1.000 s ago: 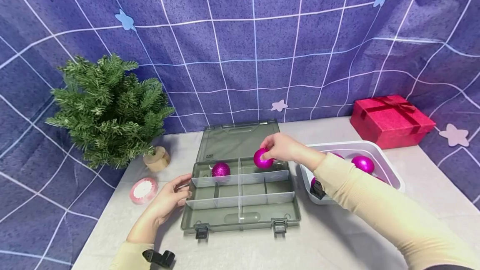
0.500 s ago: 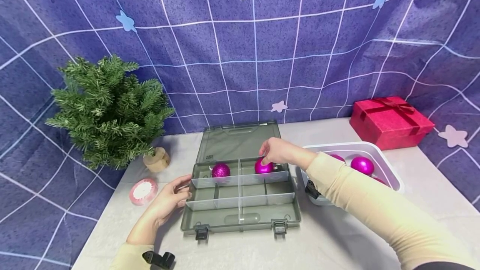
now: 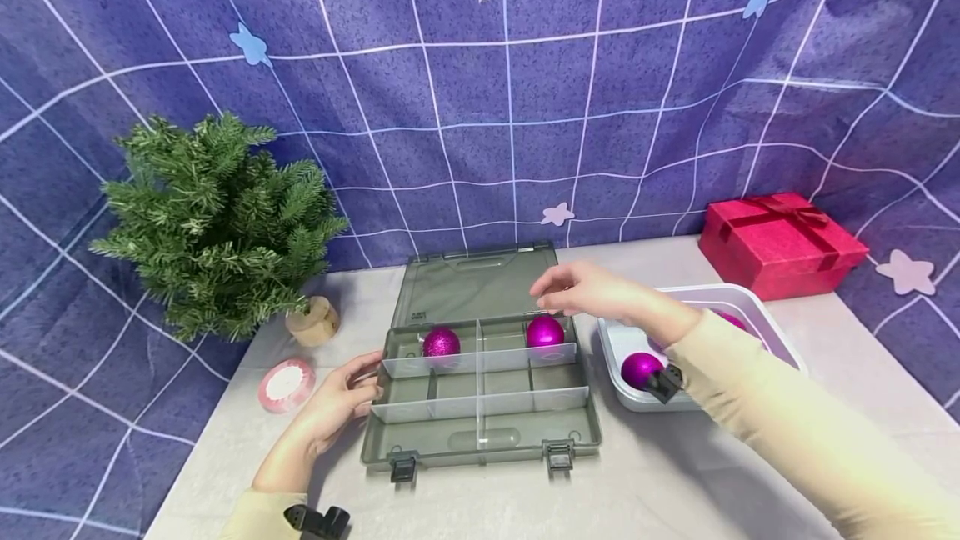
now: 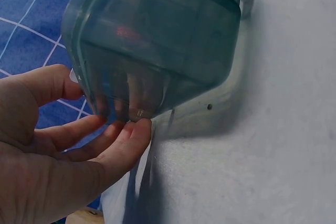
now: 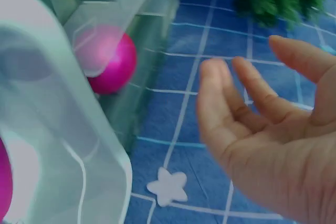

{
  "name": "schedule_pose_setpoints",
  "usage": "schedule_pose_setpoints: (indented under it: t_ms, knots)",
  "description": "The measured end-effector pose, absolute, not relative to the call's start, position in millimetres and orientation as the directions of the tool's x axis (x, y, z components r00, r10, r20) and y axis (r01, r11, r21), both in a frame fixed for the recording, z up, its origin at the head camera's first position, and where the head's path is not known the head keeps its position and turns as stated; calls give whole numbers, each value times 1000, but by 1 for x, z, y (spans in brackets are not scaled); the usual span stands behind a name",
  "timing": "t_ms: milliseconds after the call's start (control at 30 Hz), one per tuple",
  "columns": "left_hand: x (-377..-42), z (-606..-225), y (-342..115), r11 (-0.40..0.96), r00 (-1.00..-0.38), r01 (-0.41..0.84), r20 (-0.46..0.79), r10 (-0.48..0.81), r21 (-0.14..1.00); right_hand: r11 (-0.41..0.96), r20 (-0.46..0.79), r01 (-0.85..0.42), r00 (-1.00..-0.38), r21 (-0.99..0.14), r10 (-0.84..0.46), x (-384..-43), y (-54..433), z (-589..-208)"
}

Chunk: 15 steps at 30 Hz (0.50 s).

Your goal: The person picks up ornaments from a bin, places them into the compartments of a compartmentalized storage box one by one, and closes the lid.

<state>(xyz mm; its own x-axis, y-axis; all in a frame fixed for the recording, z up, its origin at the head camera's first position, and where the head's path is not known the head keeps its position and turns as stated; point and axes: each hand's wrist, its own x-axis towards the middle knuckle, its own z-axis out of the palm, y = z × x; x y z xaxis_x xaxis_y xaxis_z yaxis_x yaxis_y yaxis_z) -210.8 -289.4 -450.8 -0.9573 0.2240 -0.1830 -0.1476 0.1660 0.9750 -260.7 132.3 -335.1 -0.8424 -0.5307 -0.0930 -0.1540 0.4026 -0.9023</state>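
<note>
A grey-green see-through compartment box (image 3: 480,440) lies with its lid folded back. My left hand (image 3: 341,394) rests at its left side, the fingertips touching the outer wall in the left wrist view. A glittery magenta Christmas bauble (image 3: 441,344) sits in the back left compartment. In the back right compartment is a shiny magenta bauble (image 3: 545,332), also visible in the right wrist view. My right hand (image 3: 596,294) hovers above and to the right of that bauble, apart from it. Its fingers are loosely bent and hold nothing in the right wrist view.
Right of the box stands a white tub (image 3: 738,294) with magenta baubles, partly hidden by my right sleeve. A red gift box (image 3: 780,244) is at the back right. On the left are a small artificial Christmas tree (image 3: 225,223) and a pink ribbon roll (image 3: 287,384).
My right hand has lowered the shiny bauble into the back right compartment, let it go and drawn back up to the right. The bauble lies slightly further right. My left hand has stayed put.
</note>
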Motion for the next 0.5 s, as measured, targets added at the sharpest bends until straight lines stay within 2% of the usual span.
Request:
schedule_pose_setpoints:
  t_ms: [133,233,500]
  knots:
    - [-212,-452,-286,169,-954,-154,-191,232,973,307,-6,-189,-844,-933,-536,-242,161,-329]
    - [-213,-453,-283,180,-952,-151,-192,237,972,289,38,-214,-858,-933,-513,-229,182,-333]
    - [-211,-452,-286,208,-957,-143,-189,222,968,328,-20,-145,-892,-934,-451,-211,228,-368]
